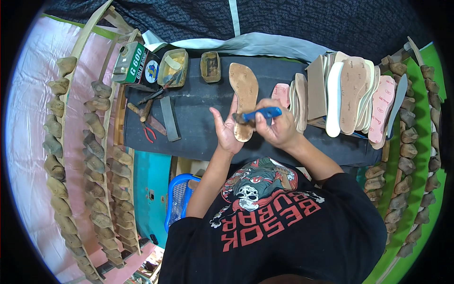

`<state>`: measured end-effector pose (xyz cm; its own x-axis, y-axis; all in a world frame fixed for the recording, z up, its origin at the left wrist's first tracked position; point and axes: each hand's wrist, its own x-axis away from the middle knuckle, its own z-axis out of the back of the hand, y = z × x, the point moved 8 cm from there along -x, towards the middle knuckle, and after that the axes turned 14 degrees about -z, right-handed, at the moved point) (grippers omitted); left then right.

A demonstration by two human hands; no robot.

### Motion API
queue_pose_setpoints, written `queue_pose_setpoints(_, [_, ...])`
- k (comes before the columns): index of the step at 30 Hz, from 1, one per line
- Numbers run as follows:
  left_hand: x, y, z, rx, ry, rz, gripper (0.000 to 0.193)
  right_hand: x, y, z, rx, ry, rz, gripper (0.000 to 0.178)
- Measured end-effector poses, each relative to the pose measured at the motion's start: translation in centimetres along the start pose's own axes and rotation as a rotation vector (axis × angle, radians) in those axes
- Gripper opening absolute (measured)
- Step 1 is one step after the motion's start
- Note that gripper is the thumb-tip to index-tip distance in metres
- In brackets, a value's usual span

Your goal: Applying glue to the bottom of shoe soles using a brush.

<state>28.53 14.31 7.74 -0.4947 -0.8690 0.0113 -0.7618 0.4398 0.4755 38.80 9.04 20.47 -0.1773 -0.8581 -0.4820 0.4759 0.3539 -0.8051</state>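
Observation:
A brown shoe insole (245, 90) rests on my left hand (227, 135), its toe end pointing away from me. The palm is turned up, the thumb stands out to the left, and the other fingers are mostly hidden beneath the insole. My right hand (280, 128) is closed around a brush with a blue handle (268, 112). The brush head meets the insole near its narrow middle, above the heel. Darker specks mark the insole's face.
At the right stand stacked insoles (354, 94) beside a cardboard box (316, 90). A metal can (137, 65), a tub with tools (173, 68), a small tub (210, 66), red-handled pliers (149, 134) and a flat grey bar (170, 118) lie left. Shoe lasts (57, 168) line side racks.

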Motion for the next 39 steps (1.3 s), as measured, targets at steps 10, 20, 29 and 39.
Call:
queue_pose_setpoints(10, [-0.4, 0.5, 1.6, -0.013, 0.111, -0.031, 0.103, 1.5, 0.6, 1.1, -0.026, -0.011, -0.099, 0.021])
queue_pose_setpoints(20, [-0.3, 0.0, 1.9, 0.100, 0.091, -0.033, 0.096, 1.3, 0.5, 2.2, 0.058, 0.003, -0.114, 0.018])
queue_pose_setpoints(29, [0.8, -0.8, 3.5, -0.013, 0.070, -0.011, 0.095, 2.7, -1.2, -0.1, 0.059, -0.161, 0.062, 0.021])
queue_pose_setpoints(39, [0.1, -0.7, 4.9, 0.076, 0.131, 0.001, 0.091, 2.9, -0.5, -1.6, 0.079, -0.227, -0.023, 0.022])
